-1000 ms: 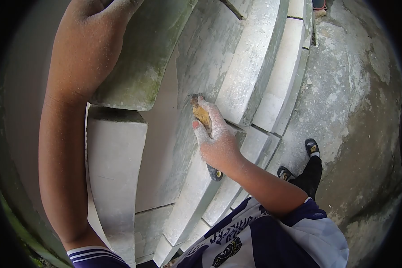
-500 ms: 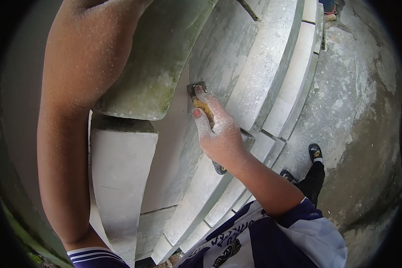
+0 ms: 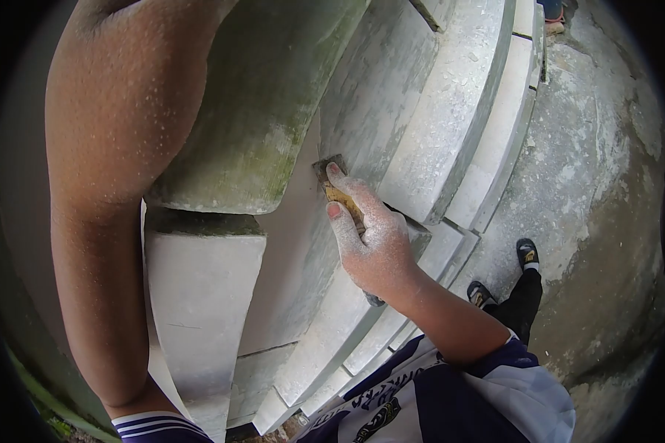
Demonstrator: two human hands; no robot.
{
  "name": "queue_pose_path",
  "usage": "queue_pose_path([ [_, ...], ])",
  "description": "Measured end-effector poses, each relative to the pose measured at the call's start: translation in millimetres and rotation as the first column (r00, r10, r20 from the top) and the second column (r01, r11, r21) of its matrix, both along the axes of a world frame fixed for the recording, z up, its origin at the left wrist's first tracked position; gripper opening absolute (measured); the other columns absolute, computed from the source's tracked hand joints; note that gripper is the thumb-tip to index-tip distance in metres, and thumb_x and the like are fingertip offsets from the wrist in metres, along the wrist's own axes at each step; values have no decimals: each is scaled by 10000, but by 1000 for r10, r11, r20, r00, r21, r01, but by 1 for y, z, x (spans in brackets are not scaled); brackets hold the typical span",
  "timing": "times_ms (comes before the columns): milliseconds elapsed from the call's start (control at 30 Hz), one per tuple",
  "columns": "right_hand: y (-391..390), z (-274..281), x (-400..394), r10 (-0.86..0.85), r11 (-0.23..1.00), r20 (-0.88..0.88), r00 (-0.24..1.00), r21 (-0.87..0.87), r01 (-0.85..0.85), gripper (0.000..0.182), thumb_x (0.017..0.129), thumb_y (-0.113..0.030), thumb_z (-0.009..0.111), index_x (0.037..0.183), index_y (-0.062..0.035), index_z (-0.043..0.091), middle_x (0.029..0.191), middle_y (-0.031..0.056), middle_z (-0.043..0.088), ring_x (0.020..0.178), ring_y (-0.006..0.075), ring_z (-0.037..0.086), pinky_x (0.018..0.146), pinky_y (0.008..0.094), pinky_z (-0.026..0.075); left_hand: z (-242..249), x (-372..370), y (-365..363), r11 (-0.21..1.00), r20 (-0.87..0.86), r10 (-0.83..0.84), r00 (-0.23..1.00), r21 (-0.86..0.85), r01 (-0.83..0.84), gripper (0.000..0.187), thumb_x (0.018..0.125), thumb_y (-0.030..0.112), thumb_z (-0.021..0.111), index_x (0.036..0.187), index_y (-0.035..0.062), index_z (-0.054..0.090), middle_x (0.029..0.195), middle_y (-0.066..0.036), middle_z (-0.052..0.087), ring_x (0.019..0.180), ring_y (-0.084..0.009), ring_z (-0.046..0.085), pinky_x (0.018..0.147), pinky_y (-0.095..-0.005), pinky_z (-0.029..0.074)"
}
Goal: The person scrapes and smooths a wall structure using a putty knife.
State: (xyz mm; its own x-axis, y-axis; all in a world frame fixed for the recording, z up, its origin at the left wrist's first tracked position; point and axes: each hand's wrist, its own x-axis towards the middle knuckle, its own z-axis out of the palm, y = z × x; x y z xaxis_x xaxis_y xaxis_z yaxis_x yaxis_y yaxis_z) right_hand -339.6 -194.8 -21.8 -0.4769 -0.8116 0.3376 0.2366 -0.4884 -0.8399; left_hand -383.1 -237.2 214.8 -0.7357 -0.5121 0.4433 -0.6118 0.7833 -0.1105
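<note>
My right hand [image 3: 373, 247], dusted white, is shut on a scraper [image 3: 343, 196] with a yellowish wooden handle. Its small metal blade [image 3: 331, 166] presses into the recess between two curved bands of a grey cement moulding [image 3: 436, 111]. A dark end of the tool [image 3: 374, 299] sticks out below my palm. My left forearm [image 3: 111, 184] reaches up along the left side over a moss-stained block [image 3: 251, 133]; the left hand itself is past the top edge, out of sight.
The stepped moulding bands run from top right to bottom centre, with a pale block [image 3: 199, 303] at lower left. Far below lies rough concrete ground [image 3: 591, 170] with my black shoes [image 3: 527, 253]. Another person's foot [image 3: 550, 11] shows at the top edge.
My right hand and the scraper slid up the recess, then back down a little and to the right. My left arm fills more of the view, and its hand has left the frame.
</note>
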Motion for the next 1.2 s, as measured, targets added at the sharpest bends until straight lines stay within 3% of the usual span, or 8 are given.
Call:
queue_pose_path([
  [467,-4,2,-15,73,992,-17,997,105,-70,370,986,-125,587,1336,-12,545,897,253,699,797,354,743,682,380,585,18,16,-13,990,75,-41,996,-130,50,432,1026,252,577,1337,-49,586,1236,-165,676,1178,-250,627,1056,-356,453],
  [600,-9,-7,-10,27,999,10,1000,16,-28,394,985,-123,582,1365,-33,529,864,239,705,752,380,729,661,415,571,17,43,36,963,477,-96,873,-177,203,454,1044,257,522,1367,-61,540,1267,-218,658,1256,-352,592,1100,-449,432],
  [700,-8,-9,-15,109,994,38,993,15,-109,405,985,-119,580,1377,-40,518,842,236,704,737,394,720,652,426,563,9,61,76,964,716,4,699,-188,187,400,941,151,642,1270,-72,597,1195,-271,679,1241,-438,594,1114,-543,396],
  [767,-9,-9,-18,122,992,39,992,13,-122,410,985,-117,579,1382,-41,513,832,242,698,738,400,718,648,427,562,12,95,93,977,738,-37,674,-116,180,405,1049,169,462,1361,-85,502,1275,-313,620,1323,-471,508,1133,-580,356],
  [933,-9,-8,-19,119,993,9,993,22,-119,400,987,-113,576,1375,-36,513,811,249,690,739,399,719,634,424,564,-2,143,147,989,715,29,698,83,-125,428,983,64,462,1385,-82,486,1251,-314,634,1316,-483,511,1134,-586,346],
  [1033,-3,1,-32,325,933,30,945,154,-326,408,1035,-183,543,1413,-38,485,1190,224,654,1078,325,686,905,392,538,-36,169,171,953,522,78,850,212,-217,459,971,66,496,1405,-83,472,1249,-315,634,1300,-474,533,1133,-557,353],
  [1100,-8,-5,-21,169,985,15,985,37,-170,388,1006,-137,561,1374,-29,508,978,243,682,880,360,718,741,401,561,-84,179,180,884,248,244,938,341,-320,476,906,8,559,1374,-71,517,1288,-288,626,1297,-451,544,1126,-531,378],
  [1200,-8,-6,-24,156,987,-18,988,50,-155,398,988,-116,573,1371,-29,511,893,250,700,794,375,737,678,399,579,-159,176,165,758,112,446,888,480,-441,513,913,-14,562,1421,-44,493,1368,-277,570,1343,-443,493,1136,-524,368],
])
